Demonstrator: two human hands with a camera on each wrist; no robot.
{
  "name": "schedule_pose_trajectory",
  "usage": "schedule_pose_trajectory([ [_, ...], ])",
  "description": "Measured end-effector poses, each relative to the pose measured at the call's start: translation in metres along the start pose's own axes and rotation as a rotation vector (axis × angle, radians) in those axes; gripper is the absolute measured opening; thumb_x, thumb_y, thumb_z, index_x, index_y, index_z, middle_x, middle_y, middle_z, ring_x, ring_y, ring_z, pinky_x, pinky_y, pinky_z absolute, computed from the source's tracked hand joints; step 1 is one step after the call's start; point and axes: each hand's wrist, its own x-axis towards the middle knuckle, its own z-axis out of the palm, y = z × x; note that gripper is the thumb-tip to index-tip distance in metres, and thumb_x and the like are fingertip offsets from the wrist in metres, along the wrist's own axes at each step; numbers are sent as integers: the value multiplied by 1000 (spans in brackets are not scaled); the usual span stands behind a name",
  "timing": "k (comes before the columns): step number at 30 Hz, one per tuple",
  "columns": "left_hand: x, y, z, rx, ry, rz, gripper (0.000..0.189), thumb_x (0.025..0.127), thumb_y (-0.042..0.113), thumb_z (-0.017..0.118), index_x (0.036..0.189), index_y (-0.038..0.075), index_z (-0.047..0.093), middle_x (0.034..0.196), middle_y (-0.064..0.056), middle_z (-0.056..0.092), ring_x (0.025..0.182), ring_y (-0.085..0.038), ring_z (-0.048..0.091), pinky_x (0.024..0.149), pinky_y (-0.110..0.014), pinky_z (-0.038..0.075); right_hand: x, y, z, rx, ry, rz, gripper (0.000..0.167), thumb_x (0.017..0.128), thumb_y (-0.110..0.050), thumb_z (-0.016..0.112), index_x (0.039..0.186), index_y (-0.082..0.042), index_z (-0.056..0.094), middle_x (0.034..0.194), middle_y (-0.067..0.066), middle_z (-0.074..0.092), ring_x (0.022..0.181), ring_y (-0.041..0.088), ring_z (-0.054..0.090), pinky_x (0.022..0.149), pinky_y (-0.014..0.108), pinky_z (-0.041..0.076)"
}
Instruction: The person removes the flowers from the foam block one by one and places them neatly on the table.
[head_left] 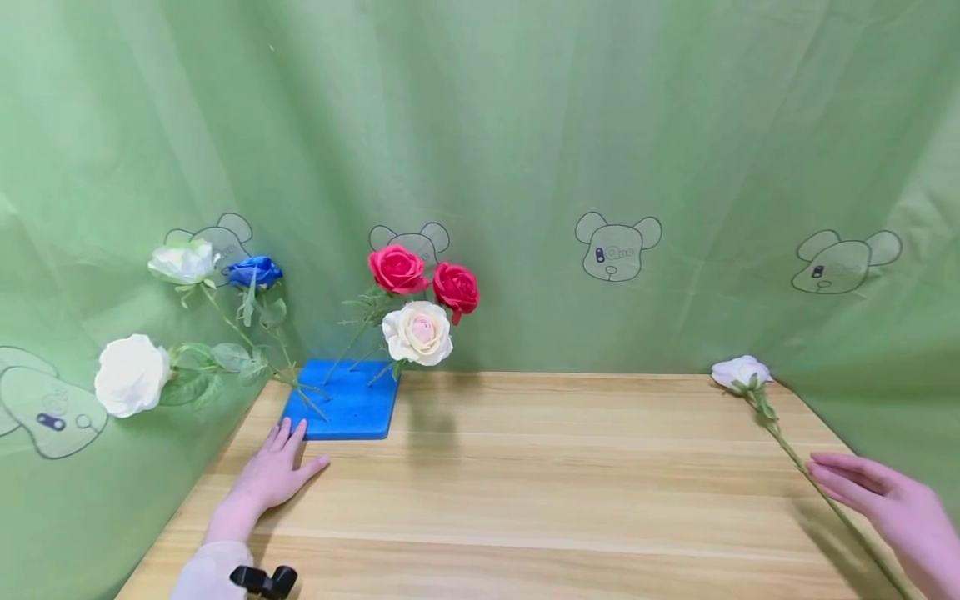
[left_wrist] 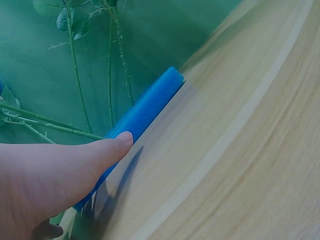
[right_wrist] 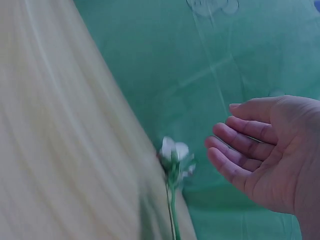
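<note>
My left hand (head_left: pixel 277 475) lies at the near left corner of a blue square board (head_left: pixel 356 412), fingers spread and fingertips at its edge. In the left wrist view the thumb overlaps the side of the blue board (left_wrist: pixel 150 102). Artificial roses stand with stems in the board: two red (head_left: pixel 397 269), one cream-pink (head_left: pixel 417 333), one blue (head_left: pixel 255 272) and two white (head_left: pixel 132 376) leaning left. My right hand (head_left: pixel 892 500) is beside the stem of a single pale rose (head_left: pixel 741 372), fingers loosely bent and holding nothing. The right wrist view shows that rose (right_wrist: pixel 174 152) apart from the fingers.
A wooden table (head_left: pixel 570 483) spans the front, with the board at its far left and the single rose along its right side. A green curtain (head_left: pixel 525 167) printed with bear heads hangs behind and at both sides. A black device (head_left: pixel 264 581) sits at the left sleeve.
</note>
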Motion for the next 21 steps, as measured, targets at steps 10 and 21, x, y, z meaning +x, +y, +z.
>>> schedule_pose_trajectory([
  [10,2,-2,2,-5,0,-2,88,94,59,50,152,-2,24,157,-34,13,144,-55,14,112,-67,26,22,-45,39,-22,-29,-185,29,97,-15,61,125,-13,65,104,-32,68,92,-17,61,74,1,44],
  [21,0,0,0,0,-5,-6,88,94,60,49,153,-2,23,157,-33,13,144,-54,14,112,-67,26,40,-73,99,-39,-124,-227,41,96,-20,62,126,7,58,108,-20,71,92,-11,63,79,7,49],
])
